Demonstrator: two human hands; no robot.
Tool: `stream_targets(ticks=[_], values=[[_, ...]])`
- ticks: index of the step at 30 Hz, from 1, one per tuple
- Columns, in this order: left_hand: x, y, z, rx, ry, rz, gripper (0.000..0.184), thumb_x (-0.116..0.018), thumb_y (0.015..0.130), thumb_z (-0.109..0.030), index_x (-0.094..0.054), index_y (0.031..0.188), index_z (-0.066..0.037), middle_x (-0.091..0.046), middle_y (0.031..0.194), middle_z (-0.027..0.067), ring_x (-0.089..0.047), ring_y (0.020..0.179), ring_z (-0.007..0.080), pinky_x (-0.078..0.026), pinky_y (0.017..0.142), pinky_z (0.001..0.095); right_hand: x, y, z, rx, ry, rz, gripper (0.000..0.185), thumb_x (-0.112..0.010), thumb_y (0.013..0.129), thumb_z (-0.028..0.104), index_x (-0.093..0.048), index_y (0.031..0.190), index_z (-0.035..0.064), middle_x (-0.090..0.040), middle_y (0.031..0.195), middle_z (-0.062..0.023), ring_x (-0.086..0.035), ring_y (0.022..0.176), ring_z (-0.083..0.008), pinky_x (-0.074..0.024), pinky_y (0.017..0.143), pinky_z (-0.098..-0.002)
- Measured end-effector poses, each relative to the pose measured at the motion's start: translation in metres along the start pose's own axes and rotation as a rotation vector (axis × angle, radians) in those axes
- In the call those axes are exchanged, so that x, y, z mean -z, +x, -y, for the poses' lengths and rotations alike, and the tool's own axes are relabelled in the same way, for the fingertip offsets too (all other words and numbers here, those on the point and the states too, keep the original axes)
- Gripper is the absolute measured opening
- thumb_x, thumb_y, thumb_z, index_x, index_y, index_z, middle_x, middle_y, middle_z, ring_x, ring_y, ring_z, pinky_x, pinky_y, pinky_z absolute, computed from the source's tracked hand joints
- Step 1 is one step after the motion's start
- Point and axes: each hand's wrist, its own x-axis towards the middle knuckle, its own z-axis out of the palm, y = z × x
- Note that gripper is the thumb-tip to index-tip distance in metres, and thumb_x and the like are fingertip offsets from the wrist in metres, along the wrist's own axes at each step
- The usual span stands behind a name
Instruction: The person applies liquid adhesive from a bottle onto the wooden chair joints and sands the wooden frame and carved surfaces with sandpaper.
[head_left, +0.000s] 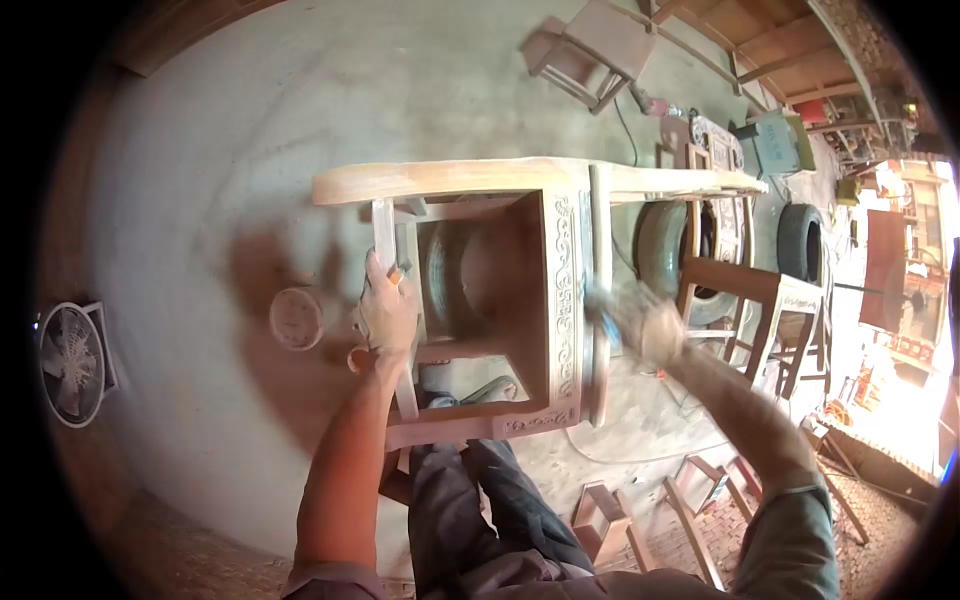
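Observation:
A wooden chair [575,300] with a carved apron lies on its side in front of me, its legs pointing left. My left hand [388,312] is closed around the crossbar [383,225] between its legs. Something small and orange [396,278] shows at the left fingers. At the carved apron, my right hand [655,335] is smeared by motion. It is closed on a blurred tool [606,318] with a dark end and a bit of blue, whose kind I cannot make out. The tool's tip is at or close to the carving; contact cannot be told.
Beneath the chair is a tire [445,270]; another tire [800,243] stands at the right. A wooden stool [755,285] is beyond my right hand. A fan [72,362] stands far left, near a round lid-like object [297,319]. Wooden frames [603,515] lie lower right.

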Motion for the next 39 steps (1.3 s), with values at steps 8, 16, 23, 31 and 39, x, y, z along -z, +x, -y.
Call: stream_targets(ticks=[8,16,23,31,39], values=[[0.001,0.004,0.002,0.012,-0.05,0.035,0.056,-0.068,0.091,-0.014,-0.051,0.143,-0.003,-0.07,0.116,0.0251,-0.069,0.104,0.0473,-0.054,0.086,0.0567,-0.096,-0.111,0.092,-0.083,0.303,-0.081,0.069,-0.062,0.094,0.009,-0.045,0.16,0.0164,-0.057,0.156,-0.0142,-0.056,0.138,-0.0454,-0.053,0.111,-0.0566],[0.036,-0.065,-0.035,-0.212,-0.257,-0.048,0.052,-0.073,0.094,-0.015,-0.055,0.142,-0.006,-0.064,0.12,0.0219,-0.063,0.113,0.0403,-0.051,0.097,0.0502,-0.116,-0.253,0.223,-0.362,1.032,-0.328,0.06,-0.067,0.094,0.011,-0.052,0.151,-0.0005,-0.059,0.148,-0.0278,-0.053,0.141,-0.0451,-0.0448,0.117,-0.0517],[0.06,-0.283,-0.076,0.232,-0.568,1.236,0.032,-0.075,0.103,-0.032,-0.07,0.096,0.0,-0.063,0.084,-0.0018,-0.054,0.078,0.0083,-0.048,0.068,0.0302,-0.086,-0.222,0.242,-0.326,1.309,-0.49,0.074,-0.065,0.102,0.033,-0.038,0.161,-0.0037,-0.046,0.158,-0.0329,-0.041,0.151,-0.0488,-0.0276,0.129,-0.0538],[0.057,-0.354,-0.061,-0.271,-0.09,1.011,0.014,-0.067,0.094,-0.013,-0.07,0.095,0.0,-0.068,0.081,0.0267,-0.073,0.078,0.0411,-0.055,0.072,0.0514,-0.103,-0.235,0.256,-0.539,1.636,-0.369,0.053,-0.068,0.107,0.033,-0.06,0.145,-0.0021,-0.06,0.151,-0.023,-0.05,0.148,-0.0354,-0.0388,0.121,-0.0448],[0.058,-0.336,-0.057,-0.214,-0.042,0.915,0.016,-0.064,0.098,-0.018,-0.069,0.105,-0.005,-0.072,0.089,0.0248,-0.07,0.086,0.0497,-0.055,0.071,0.0526,-0.098,-0.233,0.211,-0.919,2.09,-0.842,0.035,-0.071,0.104,0.024,-0.061,0.126,-0.0026,-0.071,0.117,-0.0205,-0.067,0.091,-0.02,-0.0547,0.082,-0.0344]])
